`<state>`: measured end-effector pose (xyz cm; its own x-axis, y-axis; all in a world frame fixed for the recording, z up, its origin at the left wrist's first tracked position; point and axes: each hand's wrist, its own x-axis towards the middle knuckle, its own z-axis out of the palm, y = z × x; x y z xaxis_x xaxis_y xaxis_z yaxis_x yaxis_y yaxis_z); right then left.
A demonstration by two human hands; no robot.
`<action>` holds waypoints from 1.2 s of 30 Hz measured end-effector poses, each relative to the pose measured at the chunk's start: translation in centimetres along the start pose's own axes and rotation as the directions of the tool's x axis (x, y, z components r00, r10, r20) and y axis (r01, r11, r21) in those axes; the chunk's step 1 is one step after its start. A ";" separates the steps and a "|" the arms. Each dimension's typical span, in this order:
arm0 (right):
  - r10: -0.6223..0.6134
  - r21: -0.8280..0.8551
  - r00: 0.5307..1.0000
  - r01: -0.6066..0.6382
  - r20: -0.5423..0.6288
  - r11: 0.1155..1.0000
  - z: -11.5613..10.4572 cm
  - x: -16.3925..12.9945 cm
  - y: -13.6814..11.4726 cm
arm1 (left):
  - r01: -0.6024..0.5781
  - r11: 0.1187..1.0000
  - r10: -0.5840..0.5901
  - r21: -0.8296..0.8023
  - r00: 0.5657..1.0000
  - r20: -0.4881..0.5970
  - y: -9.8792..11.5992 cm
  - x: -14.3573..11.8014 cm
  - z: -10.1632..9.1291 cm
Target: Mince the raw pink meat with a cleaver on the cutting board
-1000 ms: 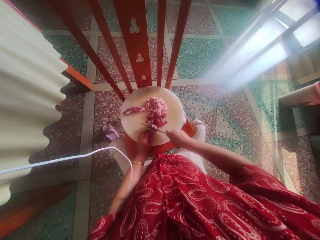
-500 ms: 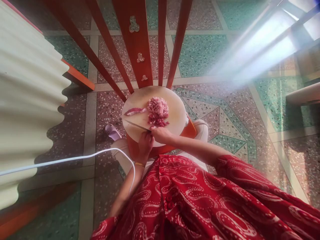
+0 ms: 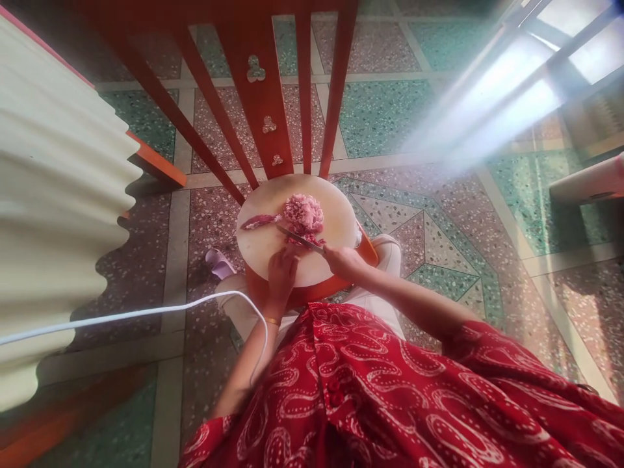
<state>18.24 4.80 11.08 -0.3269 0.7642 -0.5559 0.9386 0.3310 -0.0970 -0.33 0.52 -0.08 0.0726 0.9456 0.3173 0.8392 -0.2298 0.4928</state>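
The right hand (image 3: 344,262) gripped a knife (image 3: 303,241) at the chopped meat (image 3: 303,212). I couldn't tell whether the left hand (image 3: 282,270) was closed.

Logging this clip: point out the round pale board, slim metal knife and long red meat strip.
Pale board (image 3: 341,227), head view, bare right side.
Metal knife (image 3: 302,240), head view, blade middle.
Red meat strip (image 3: 258,221), head view, middle.

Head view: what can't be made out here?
In the head view:
Knife: handle hidden by the right hand.
Left hand: its own back hides whether it holds anything.
Chair seat: mostly hidden by the board.
Cord: cut off by the left edge.
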 end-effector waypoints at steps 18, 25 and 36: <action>-0.170 0.025 0.984 0.169 0.043 0.985 0.6 3.1 -4.8 | -0.014 1.000 0.015 -0.018 0.998 0.053 -0.9 -0.9 1.3; -0.139 -0.003 0.986 0.140 0.090 0.990 0.7 1.7 -2.7 | 0.003 0.999 -0.002 -0.035 0.999 0.035 -0.5 -0.8 1.0; -0.138 -0.012 0.986 0.140 0.090 0.990 0.9 -0.1 -1.3 | -0.003 1.000 0.004 -0.022 0.999 0.040 -0.8 -1.1 1.4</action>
<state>17.10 3.82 10.52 -0.4426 0.6584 -0.6088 0.8821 0.4417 -0.1636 -0.33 0.03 -1.96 0.0972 0.9533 0.2860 0.8272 -0.2372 0.5094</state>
